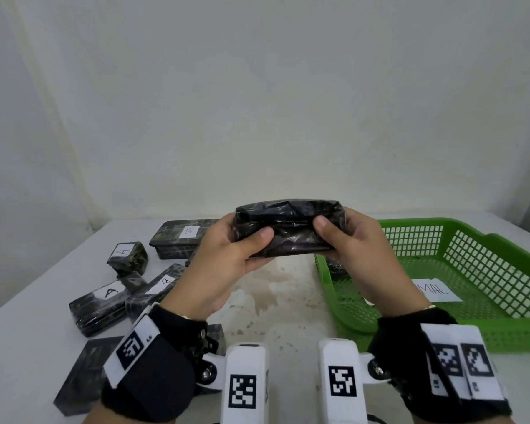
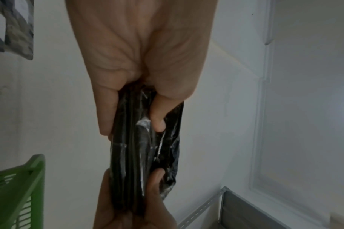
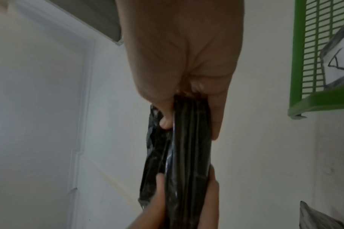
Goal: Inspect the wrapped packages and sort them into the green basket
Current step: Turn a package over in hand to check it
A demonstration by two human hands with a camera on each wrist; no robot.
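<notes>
the held package [image 1: 288,228] was glossy black with pale glints; the basket [image 1: 484,240] was bright green mesh, its paper slip [image 1: 438,290] white with dark lettering; the packages on the table [image 1: 172,240] were dark mottled green-black, with white labels [image 1: 189,231] lettered in black

The head view looks forward and down over the white table [image 1: 273,316], wall beyond. Each wrist view looks along its palm from very close, toward the room's far walls. All three share the black wrapped package [image 1: 288,229] and the green basket [image 1: 478,240], at the table's right edge.
</notes>
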